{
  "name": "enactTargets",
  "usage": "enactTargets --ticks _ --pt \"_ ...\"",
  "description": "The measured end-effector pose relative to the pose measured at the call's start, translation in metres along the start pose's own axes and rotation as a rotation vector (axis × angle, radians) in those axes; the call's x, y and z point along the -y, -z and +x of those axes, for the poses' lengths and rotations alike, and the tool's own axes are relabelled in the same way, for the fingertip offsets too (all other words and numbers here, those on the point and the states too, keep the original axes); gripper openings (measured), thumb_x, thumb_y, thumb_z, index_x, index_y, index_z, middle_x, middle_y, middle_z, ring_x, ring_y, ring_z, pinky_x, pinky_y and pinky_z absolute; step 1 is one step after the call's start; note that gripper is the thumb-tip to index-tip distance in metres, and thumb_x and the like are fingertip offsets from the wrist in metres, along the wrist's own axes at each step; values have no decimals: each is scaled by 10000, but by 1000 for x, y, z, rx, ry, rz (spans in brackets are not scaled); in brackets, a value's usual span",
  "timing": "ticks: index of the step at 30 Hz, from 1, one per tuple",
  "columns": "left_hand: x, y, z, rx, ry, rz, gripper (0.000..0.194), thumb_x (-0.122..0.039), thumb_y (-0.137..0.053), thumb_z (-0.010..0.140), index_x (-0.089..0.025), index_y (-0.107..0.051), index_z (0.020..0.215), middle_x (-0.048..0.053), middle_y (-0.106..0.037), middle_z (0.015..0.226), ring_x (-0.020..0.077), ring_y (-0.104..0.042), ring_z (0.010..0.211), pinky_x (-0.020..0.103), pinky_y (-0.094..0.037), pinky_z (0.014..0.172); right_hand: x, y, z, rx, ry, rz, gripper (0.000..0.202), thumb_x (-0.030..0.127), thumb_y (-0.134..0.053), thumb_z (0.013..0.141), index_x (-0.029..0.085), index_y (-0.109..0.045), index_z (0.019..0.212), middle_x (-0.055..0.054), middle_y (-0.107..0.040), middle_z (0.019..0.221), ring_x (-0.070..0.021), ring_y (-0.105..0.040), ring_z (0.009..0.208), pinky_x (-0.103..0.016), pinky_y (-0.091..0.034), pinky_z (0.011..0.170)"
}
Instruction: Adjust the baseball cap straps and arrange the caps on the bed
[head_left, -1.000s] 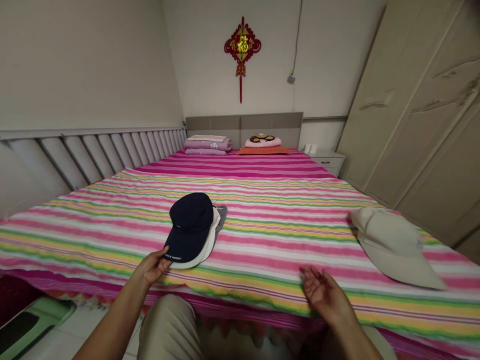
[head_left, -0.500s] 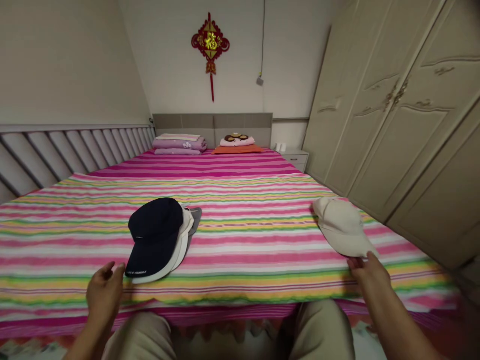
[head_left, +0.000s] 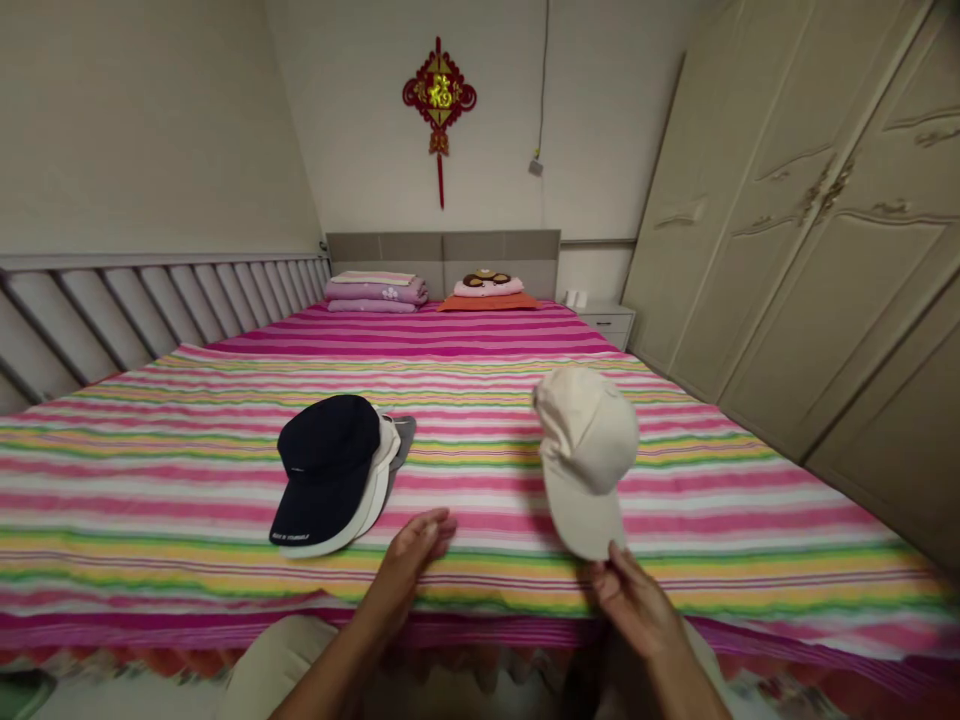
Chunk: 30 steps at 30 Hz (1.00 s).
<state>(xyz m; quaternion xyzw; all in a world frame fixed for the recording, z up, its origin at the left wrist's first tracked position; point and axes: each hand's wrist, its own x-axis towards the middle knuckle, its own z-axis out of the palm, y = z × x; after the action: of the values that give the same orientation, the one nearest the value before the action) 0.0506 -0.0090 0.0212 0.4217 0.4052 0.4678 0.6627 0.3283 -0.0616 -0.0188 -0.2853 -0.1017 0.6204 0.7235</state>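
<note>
My right hand (head_left: 634, 600) pinches the brim of a cream baseball cap (head_left: 589, 440), its crown tilted up and away from me. To the left lies a small stack of caps. A navy cap (head_left: 326, 455) with white lettering on its brim tops it; a white cap (head_left: 381, 480) and a grey cap (head_left: 405, 440) show from beneath at the right side. Between the stack and the cream cap is my left hand (head_left: 416, 550), fingers extended, holding nothing.
A striped bedspread (head_left: 480, 385) covers the bed under the caps. Folded purple bedding (head_left: 379, 290) and an orange pillow (head_left: 487, 302) sit by the headboard (head_left: 502, 250). A slatted rail (head_left: 172, 290) runs along the left, a wardrobe (head_left: 787, 280) and a nightstand (head_left: 611, 322) along the right.
My right hand has carried the cream cap leftward and raised it off the bedspread. My left hand has moved from left of the navy cap to right of the stack.
</note>
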Motion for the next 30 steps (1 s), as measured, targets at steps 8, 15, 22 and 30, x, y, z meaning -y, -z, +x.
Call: enactTargets --ticks 8,15,22,30 --pt "-53 -40 -1 259 -6 -467 292 -191 -655 645 -144 -593 926 57 -674 850 169 -618 802 289 -428 808 -79 7 -61 159 -323 -249 363 187 -761 526 191 -637 868 -46 -676 846 -172 -619 753 -277 -479 672" --pt "-61 -32 -30 518 69 -304 344 -127 -706 540 -137 -602 868 49 -650 738 150 -604 641 235 -454 606 -39 11 -31 125 -153 -817 272 398 -712 528 185 -626 674 18 -586 533 -111 -491 453 -242 -395 477" --pt "-65 -45 -41 617 220 205 299 -176 -723 544 -122 -611 816 13 -604 691 91 -535 585 179 -400 544 9 -102 -48 461 174 -1098 341 439 -556 724 179 -615 936 -91 -627 960 -222 -542 931 -318 -401 802" --pt "-63 -24 -40 695 249 13 449 -173 -720 501 -133 -631 939 63 -642 831 141 -572 689 214 -413 612 -25 -115 -57 547 -232 -686 294 383 -623 693 180 -427 608 80 -422 399 -29 -241 326 -175 -139 345"
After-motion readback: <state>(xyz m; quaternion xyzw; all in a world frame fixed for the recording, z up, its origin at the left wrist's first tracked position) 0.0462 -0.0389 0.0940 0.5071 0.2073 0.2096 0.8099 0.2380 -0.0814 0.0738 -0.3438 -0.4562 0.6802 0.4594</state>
